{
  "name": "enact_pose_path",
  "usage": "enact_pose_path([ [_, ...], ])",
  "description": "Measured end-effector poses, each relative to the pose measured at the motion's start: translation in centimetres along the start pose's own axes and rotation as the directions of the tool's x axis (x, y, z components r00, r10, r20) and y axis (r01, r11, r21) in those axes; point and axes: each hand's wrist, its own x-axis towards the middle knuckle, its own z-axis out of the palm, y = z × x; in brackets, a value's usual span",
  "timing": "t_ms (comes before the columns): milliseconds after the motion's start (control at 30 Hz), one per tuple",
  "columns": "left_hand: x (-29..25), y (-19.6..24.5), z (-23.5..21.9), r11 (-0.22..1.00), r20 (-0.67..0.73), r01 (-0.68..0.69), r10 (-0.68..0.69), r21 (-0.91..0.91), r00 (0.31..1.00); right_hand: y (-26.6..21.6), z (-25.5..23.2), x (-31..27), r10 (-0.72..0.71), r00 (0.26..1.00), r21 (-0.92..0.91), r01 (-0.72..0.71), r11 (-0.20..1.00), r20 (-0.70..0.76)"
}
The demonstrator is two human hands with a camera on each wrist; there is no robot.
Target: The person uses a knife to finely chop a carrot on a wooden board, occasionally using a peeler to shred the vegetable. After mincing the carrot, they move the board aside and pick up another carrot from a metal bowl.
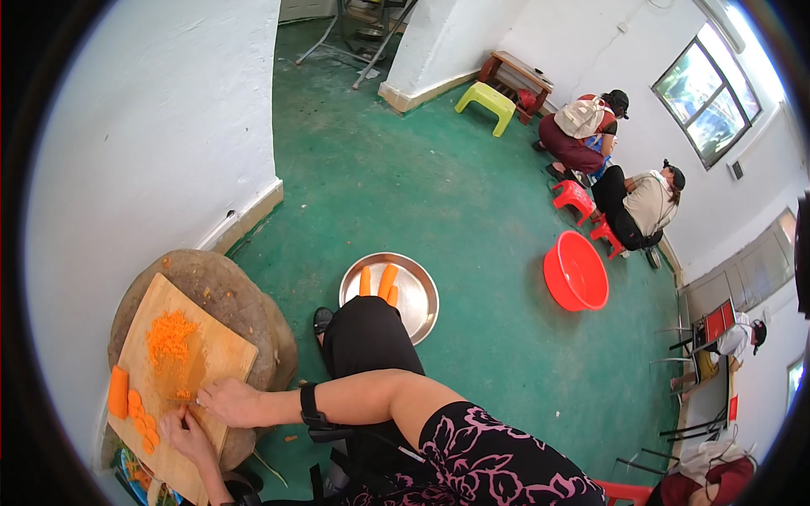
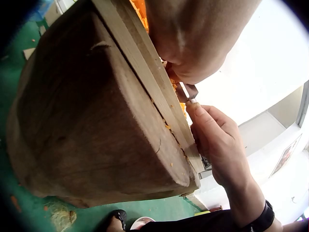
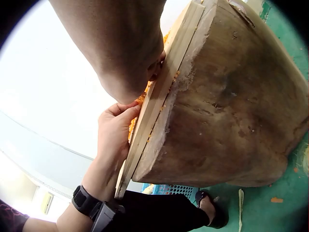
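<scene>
My right hand (image 1: 228, 401) grips a knife (image 2: 189, 91) over a wooden cutting board (image 1: 232, 358); its blade is largely hidden by the hands in the wrist views. Beside it, my left hand (image 1: 189, 438) holds carrot slices (image 3: 137, 102) down on the board, fingertips close to the knife. A heap of shredded carrot (image 1: 173, 336) lies farther up the board. A thick carrot piece (image 1: 118, 392) and several round carrot slices (image 1: 145, 426) sit along the board's left side.
The board rests on a big wooden stump (image 1: 274, 337) against a white wall. A steel basin (image 1: 418, 312) with carrots stands on the green floor by my leg. Farther off are a red tub (image 1: 576, 271), stools and several people. A blue basket (image 3: 174, 190) stands below the board.
</scene>
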Motion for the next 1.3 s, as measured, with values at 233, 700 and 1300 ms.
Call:
enact_pose_path([
  [233,0.0,-1.1,2.3,0.99,-0.155,-0.139,0.135,-0.013,0.979,1.6,-1.3,-0.4,0.085,0.996,-0.045,-0.083,0.996,0.032],
  [700,1.0,3.1,0.6,1.0,-0.145,0.001,0.0,0.003,0.989,1.7,-4.9,0.0,0.087,0.996,0.071,-0.087,0.994,0.0],
  [1300,0.9,3.1,0.6,1.0,-0.155,-0.016,0.015,-0.007,0.988,2.1,-5.0,0.2,-0.001,1.0,0.05,0.001,0.999,0.0],
])
